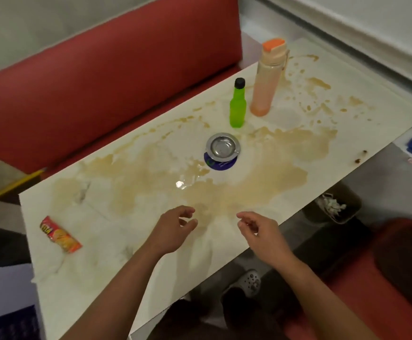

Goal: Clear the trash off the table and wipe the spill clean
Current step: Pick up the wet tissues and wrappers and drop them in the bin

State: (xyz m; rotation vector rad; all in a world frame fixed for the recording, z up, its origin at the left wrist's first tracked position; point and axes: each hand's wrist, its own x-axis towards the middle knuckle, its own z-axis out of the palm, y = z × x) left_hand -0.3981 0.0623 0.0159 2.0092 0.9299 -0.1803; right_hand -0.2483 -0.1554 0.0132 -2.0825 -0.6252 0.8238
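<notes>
Hands hover empty over a white rectangular bench (pixel 286 57) awash in a broad tan liquid spill (pixel 261 177), which runs from the far right corner across the middle to the near edge. The left hand (pixel 173 231) and the right hand (pixel 261 231) are both poised just above the near edge, fingers loosely curled and holding nothing; no cloth is in either hand. One piece of trash lies near the left corner: a crumpled red and orange snack can (pixel 60 235), on its side. Standing toward the far edge are a small green plastic bottle with a black cap (pixel 237 104) and, just beside it, a tall peach water bottle with an orange lid (pixel 267 77). A round steel ashtray (pixel 222 146) sits mid-bench, partly on a dark blue round coaster (pixel 220 164). A dark waste bin (pixel 332 208) holding crumpled paper stands on the floor by the right edge. Judging by this, clearing seems nearly done, with the can left, while wiping has not begun.
</notes>
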